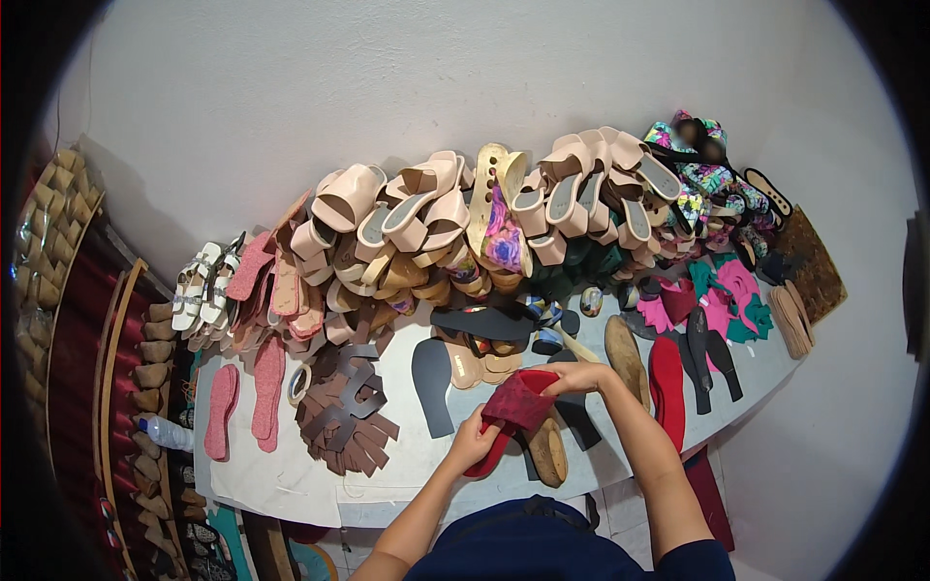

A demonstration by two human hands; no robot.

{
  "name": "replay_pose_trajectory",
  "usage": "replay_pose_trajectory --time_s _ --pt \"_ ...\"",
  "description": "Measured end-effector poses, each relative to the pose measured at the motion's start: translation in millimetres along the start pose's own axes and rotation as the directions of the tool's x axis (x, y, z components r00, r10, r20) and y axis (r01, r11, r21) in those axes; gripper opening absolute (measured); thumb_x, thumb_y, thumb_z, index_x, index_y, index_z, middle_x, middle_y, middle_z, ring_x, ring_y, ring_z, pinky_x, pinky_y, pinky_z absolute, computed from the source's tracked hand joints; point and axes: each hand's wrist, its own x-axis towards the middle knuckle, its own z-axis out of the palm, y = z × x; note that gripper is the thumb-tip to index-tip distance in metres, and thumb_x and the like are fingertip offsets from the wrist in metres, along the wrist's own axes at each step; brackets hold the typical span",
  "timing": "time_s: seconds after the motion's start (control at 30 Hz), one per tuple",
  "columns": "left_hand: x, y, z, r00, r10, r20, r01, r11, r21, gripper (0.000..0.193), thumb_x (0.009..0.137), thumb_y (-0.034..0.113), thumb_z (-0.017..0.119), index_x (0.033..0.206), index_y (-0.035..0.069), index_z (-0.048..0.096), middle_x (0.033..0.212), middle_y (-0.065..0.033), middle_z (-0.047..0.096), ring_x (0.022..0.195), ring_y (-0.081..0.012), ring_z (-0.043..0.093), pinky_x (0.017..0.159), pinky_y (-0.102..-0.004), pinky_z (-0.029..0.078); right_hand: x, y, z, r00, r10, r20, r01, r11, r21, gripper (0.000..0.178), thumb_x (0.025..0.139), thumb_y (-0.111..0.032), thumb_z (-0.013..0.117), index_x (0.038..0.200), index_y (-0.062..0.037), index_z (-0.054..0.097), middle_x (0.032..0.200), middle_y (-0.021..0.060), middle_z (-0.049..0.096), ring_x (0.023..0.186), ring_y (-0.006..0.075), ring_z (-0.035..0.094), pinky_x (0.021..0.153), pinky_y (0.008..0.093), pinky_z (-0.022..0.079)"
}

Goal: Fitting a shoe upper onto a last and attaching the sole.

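A red slipper with a wide dark-red strap [521, 402] is held between both hands above the near part of the table. My left hand [472, 441] grips its near end, fingers closed round the edge by the strap. At the far end, my right hand [575, 376] is closed on the slipper's other edge. Just below it lies a wooden shoe last [547, 453]. A second last [628, 360] and a red sole [667, 392] lie to the right of my right hand. Black soles [433, 387] are spread left of the slipper.
Beige heeled sandals [426, 208] are piled along the wall. Brown strap pieces [349, 412], a tape roll [299, 383] and pink soles [268, 395] lie on the left. Pink and green cut pieces [736, 290] are at right. Racks of lasts [152, 376] stand left of the table.
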Motion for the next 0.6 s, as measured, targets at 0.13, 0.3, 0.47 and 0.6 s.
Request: replay_pose_trajectory --time_s 0.13,0.3,0.47,0.6 --pt "-0.1 -8.6 5.0 0.999 0.046 0.001 -0.045 0.979 -0.199 0.032 0.084 0.01 0.048 0.113 -0.001 0.04 0.103 -0.0092 0.053 0.095 -0.0147 0.05 0.084 -0.027 0.039 6.5 0.9 -4.5 0.999 0.051 0.015 -0.051 0.997 -0.05 0.055 0.079 -0.009 0.056 0.128 -0.0052 0.031 0.112 0.0043 0.048 0.099 0.0113 0.044 0.086 0.0254 0.036" --pt "1.5 -15.4 0.6 0.999 0.006 0.036 0.002 0.972 -0.237 0.036 0.085 0.01 0.048 0.117 -0.001 0.036 0.108 -0.0094 0.05 0.1 -0.0155 0.048 0.087 -0.0278 0.037 16.9 9.7 -7.4 0.999 -0.019 0.041 0.02 0.999 -0.04 0.046 0.08 -0.007 0.055 0.122 -0.0046 0.037 0.106 0.0028 0.049 0.098 0.0104 0.043 0.084 0.0252 0.036" --pt "1.3 -17.8 2.4 1.0 -0.013 -0.01 0.008 0.916 -0.401 0.035 0.086 0.015 0.048 0.116 0.001 0.036 0.1 -0.0108 0.054 0.087 -0.0168 0.056 0.077 -0.0279 0.044 26.5 6.5 -3.1 0.998 0.042 -0.038 -0.043 0.998 -0.042 0.047 0.081 -0.008 0.055 0.123 -0.0057 0.036 0.109 0.0024 0.047 0.098 0.0102 0.043 0.083 0.0243 0.036" --pt "-3.5 1.7 3.3 0.988 -0.142 0.063 0.151 0.788 -0.597 0.033 0.086 0.018 0.048 0.113 0.002 0.037 0.094 -0.0126 0.056 0.079 -0.018 0.059 0.067 -0.0291 0.049 29.1 0.9 -0.4 0.999 -0.036 -0.03 0.043 0.959 0.28 0.054 0.085 -0.029 0.049 0.131 -0.0104 0.027 0.124 0.0064 0.039 0.108 0.0158 0.042 0.092 0.03 0.032"
